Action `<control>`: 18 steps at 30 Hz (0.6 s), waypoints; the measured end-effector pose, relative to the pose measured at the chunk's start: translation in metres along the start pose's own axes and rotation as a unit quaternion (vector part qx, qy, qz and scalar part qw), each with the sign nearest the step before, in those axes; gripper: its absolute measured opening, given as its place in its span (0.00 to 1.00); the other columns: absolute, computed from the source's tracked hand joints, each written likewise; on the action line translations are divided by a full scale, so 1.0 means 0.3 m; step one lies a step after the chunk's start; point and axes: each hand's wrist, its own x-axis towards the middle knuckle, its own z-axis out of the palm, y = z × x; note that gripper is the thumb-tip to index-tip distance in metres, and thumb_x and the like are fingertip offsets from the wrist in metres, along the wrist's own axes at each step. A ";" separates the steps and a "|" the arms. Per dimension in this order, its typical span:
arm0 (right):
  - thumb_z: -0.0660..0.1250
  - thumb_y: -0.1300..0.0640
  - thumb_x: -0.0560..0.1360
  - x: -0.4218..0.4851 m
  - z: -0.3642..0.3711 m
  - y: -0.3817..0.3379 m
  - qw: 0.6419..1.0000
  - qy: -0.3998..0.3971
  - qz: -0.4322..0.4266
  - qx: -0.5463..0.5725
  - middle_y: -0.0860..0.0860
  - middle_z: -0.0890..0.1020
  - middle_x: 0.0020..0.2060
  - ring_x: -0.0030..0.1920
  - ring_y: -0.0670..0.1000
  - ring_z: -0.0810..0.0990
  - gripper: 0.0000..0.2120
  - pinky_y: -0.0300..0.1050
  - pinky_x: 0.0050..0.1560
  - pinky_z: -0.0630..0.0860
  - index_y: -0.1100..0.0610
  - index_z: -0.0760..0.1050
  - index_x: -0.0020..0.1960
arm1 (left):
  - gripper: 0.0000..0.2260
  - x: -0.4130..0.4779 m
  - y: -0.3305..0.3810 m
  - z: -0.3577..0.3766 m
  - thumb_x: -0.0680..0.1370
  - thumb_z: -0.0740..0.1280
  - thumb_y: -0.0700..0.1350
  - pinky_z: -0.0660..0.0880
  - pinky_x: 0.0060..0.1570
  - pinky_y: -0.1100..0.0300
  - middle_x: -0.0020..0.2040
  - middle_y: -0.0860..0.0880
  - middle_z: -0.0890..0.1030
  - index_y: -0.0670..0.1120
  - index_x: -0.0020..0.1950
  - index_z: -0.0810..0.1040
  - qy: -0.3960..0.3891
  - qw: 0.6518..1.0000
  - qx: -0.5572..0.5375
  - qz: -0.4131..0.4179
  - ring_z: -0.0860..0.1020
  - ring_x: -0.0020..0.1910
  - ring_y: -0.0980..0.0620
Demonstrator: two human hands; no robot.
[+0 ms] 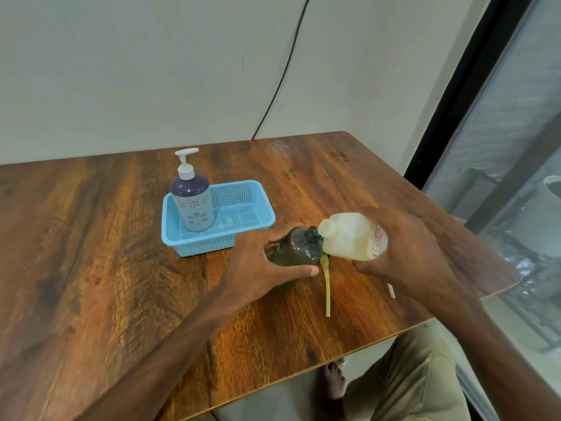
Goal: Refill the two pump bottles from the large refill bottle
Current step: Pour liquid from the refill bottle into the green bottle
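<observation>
Left of centre on the wooden surface (91, 253), a grey pump bottle (194, 205) with a dark shoulder and white pump stands upright in the left end of a blue mesh basket (239, 192); it carries a flower pattern and no writing I can see. Just right of the basket, the left hand (258, 268) curls around a dark bottle (299, 247) with an open neck, fingers behind and thumb in front. A yellow-green pump tube (327, 287) lies on the surface beside it. The pale refill bottle (349, 235) is tipped leftward, its open mouth right at the dark bottle's neck. Its white label bears red print too blurred to read. The right hand (406, 247) grasps its body.
</observation>
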 end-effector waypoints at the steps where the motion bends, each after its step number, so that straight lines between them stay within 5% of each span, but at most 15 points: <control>1: 0.84 0.48 0.62 0.001 -0.003 -0.003 1.000 -0.001 -0.002 -0.002 0.50 0.79 0.61 0.61 0.53 0.74 0.40 0.46 0.51 0.66 0.48 0.74 0.70 | 0.33 0.000 0.002 0.000 0.65 0.84 0.61 0.83 0.60 0.57 0.61 0.65 0.84 0.65 0.68 0.79 0.002 1.000 0.000 0.001 0.82 0.62 0.63; 4: 0.84 0.49 0.62 0.005 -0.009 -0.009 1.000 -0.002 -0.009 -0.007 0.50 0.80 0.61 0.61 0.53 0.74 0.39 0.46 0.51 0.65 0.49 0.75 0.70 | 0.31 -0.002 0.006 -0.001 0.65 0.84 0.61 0.82 0.61 0.57 0.61 0.65 0.84 0.69 0.65 0.78 0.006 1.000 -0.002 0.002 0.82 0.62 0.64; 10: 0.84 0.49 0.61 0.013 -0.019 -0.020 1.000 -0.008 -0.011 -0.015 0.51 0.80 0.59 0.60 0.54 0.75 0.39 0.48 0.49 0.68 0.50 0.75 0.70 | 0.35 -0.005 -0.009 0.008 0.64 0.84 0.62 0.83 0.61 0.55 0.62 0.63 0.84 0.62 0.70 0.79 0.006 1.000 -0.003 -0.002 0.82 0.63 0.62; 18: 0.83 0.49 0.63 0.017 -0.028 -0.031 0.999 -0.026 -0.011 -0.021 0.51 0.79 0.63 0.65 0.55 0.74 0.40 0.54 0.57 0.73 0.50 0.73 0.72 | 0.33 -0.005 -0.018 0.016 0.63 0.83 0.64 0.82 0.60 0.61 0.61 0.68 0.83 0.67 0.67 0.78 0.017 1.000 -0.009 0.003 0.81 0.62 0.65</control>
